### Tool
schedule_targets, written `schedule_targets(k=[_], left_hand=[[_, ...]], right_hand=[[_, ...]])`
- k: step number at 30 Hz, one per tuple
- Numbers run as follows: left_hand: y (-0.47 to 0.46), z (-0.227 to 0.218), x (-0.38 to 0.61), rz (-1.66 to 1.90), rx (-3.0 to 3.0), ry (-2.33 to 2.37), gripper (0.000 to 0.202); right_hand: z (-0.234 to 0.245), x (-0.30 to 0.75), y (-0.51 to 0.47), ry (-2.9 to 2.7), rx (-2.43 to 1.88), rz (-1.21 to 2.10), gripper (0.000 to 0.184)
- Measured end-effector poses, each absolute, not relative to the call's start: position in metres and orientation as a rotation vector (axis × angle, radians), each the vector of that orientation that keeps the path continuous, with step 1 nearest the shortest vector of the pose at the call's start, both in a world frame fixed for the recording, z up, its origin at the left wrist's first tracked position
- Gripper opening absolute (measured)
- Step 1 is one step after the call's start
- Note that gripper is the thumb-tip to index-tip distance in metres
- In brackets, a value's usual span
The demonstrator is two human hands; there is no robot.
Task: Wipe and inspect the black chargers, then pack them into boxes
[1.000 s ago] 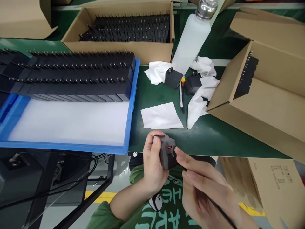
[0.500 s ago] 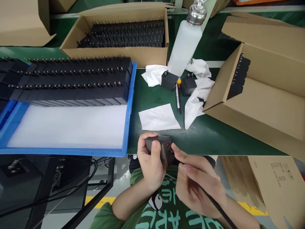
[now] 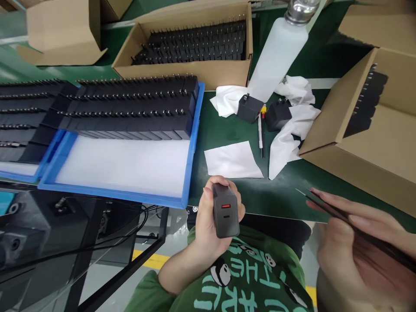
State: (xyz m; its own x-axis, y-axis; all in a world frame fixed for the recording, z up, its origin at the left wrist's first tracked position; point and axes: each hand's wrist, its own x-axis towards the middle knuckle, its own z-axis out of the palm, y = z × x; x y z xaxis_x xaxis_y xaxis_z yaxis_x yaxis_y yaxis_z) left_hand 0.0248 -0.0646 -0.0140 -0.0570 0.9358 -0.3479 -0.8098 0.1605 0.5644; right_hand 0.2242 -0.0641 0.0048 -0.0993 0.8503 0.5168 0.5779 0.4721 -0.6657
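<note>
A black charger (image 3: 226,223) sits in my left hand (image 3: 208,229), fingers wrapped round its body. Its end face points up toward me and shows an orange-red USB port and a smaller dark slot below it. My right hand (image 3: 360,247), at the lower right and apart from the charger, grips dark tweezers (image 3: 334,212). Their thin tips point left above the bench edge. Beyond the left hand, a white cloth (image 3: 232,160) lies flat on the green bench.
A blue tray (image 3: 191,143) with rows of black chargers (image 3: 136,117) stands at left. Behind it is a carton (image 3: 185,71) of chargers. Two loose chargers, pens (image 3: 261,134), crumpled cloths (image 3: 292,125) and a white bottle (image 3: 279,56) lie mid-bench. An open carton (image 3: 367,169) stands at right.
My right hand has drawn away from the charger to the right with the tweezers. My left hand has turned the charger's port face toward me. The whole view has shifted.
</note>
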Motion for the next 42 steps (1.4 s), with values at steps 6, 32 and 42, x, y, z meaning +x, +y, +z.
schedule_targets(k=[6,32,42], left_hand=[[-0.070,-0.011,0.024,1.444,0.219,0.707,0.038],[-0.062,-0.020,0.016,1.409,0.005,0.816,0.036],[-0.065,-0.025,0.002,1.438,-0.021,0.825,0.037]], right_hand=[[-0.023,0.213,-0.063,-1.844,-1.125,0.339,0.044],[0.008,0.217,0.011,-2.269,-1.347,0.001,0.027],[0.010,0.142,0.104,-2.388,-1.990,0.188,0.018]])
